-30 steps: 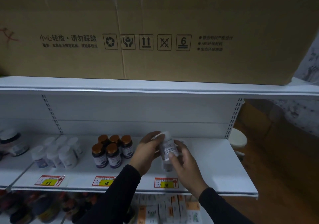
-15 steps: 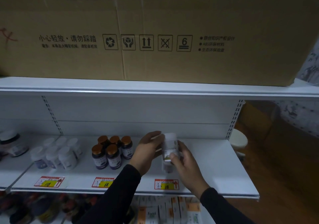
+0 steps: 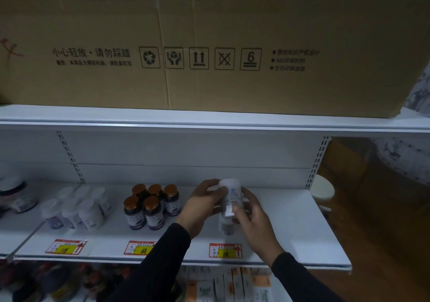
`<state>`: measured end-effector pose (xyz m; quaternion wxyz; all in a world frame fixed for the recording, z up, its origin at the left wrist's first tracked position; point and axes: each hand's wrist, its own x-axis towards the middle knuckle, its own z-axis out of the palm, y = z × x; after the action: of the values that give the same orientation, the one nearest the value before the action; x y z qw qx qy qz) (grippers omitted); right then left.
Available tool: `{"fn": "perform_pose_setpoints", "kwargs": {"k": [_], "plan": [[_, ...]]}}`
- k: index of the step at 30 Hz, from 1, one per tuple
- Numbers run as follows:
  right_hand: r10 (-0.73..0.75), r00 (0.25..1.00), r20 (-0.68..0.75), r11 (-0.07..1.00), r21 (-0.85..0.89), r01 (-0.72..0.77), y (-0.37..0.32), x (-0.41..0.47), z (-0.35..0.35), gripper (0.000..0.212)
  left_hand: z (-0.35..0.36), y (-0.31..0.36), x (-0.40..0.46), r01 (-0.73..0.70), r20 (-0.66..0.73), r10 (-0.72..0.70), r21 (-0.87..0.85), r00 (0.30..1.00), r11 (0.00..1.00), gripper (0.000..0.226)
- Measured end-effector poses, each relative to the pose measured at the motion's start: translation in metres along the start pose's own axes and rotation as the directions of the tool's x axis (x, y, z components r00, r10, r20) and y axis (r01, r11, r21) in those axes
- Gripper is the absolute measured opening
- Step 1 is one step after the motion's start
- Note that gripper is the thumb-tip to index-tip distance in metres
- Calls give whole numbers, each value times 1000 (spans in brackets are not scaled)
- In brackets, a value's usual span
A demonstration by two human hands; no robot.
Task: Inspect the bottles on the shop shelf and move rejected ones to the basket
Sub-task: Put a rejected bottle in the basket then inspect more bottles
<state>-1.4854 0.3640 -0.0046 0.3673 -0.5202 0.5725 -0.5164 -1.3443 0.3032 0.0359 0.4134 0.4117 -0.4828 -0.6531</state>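
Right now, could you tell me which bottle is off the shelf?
The white bottle held by both hands; the brown-capped and other white ones stand untouched.

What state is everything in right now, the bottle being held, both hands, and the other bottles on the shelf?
White bottle: capped, held above the shelf by both hands.
Left hand: grips the bottle's left side.
Right hand: fingers curled round its right side.
Brown-capped bottles: five, upright, capped, grouped.
White bottles on the left: upright, capped, clustered.
Cardboard box: closed, on the top shelf.
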Motion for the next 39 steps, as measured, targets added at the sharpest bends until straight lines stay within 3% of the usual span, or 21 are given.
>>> {"fn": "perform_pose_setpoints", "kwargs": {"k": [6, 10, 17, 20, 23, 26, 29, 33, 39], "plan": [[-27, 999, 17, 1000, 0, 27, -4, 0, 1, 43, 1, 0, 1, 120, -23, -119, 58, 993, 991, 24], [-49, 997, 58, 998, 37, 47, -3, 0, 2, 55, -3, 2, 2, 287, -68, -283, 73, 957, 955, 44], [-63, 994, 91, 997, 49, 58, -5, -2, 5, 40, -9, -1, 1, 308, -55, -305, 45, 951, 950, 46], [-21, 993, 118, 999, 50, 15, -2, -1, 4, 33, -13, -3, 3, 195, -9, -195, 28, 981, 980, 34], [1, 986, 168, 1000, 11, -3, -4, 0, 2, 39, -16, -2, 1, 22, 17, -22, 7, 1000, 1000, 48], [-15, 980, 197, 999, -45, 25, -5, 2, 0, 54, -19, 0, 0, -109, 81, 97, 157, 992, 981, 64], [-12, 983, 184, 993, -110, 33, -5, 6, -1, 63, -21, 2, -1, -234, 191, 180, 316, 965, 919, 60], [-58, 993, 101, 989, -133, 71, 0, 12, -3, 62, -20, 0, -5, -308, 247, 232, 342, 941, 888, 52], [-86, 993, 85, 986, -136, 97, 6, 15, -2, 61, -23, -3, -4, -316, 254, 231, 378, 939, 870, 53]]}}
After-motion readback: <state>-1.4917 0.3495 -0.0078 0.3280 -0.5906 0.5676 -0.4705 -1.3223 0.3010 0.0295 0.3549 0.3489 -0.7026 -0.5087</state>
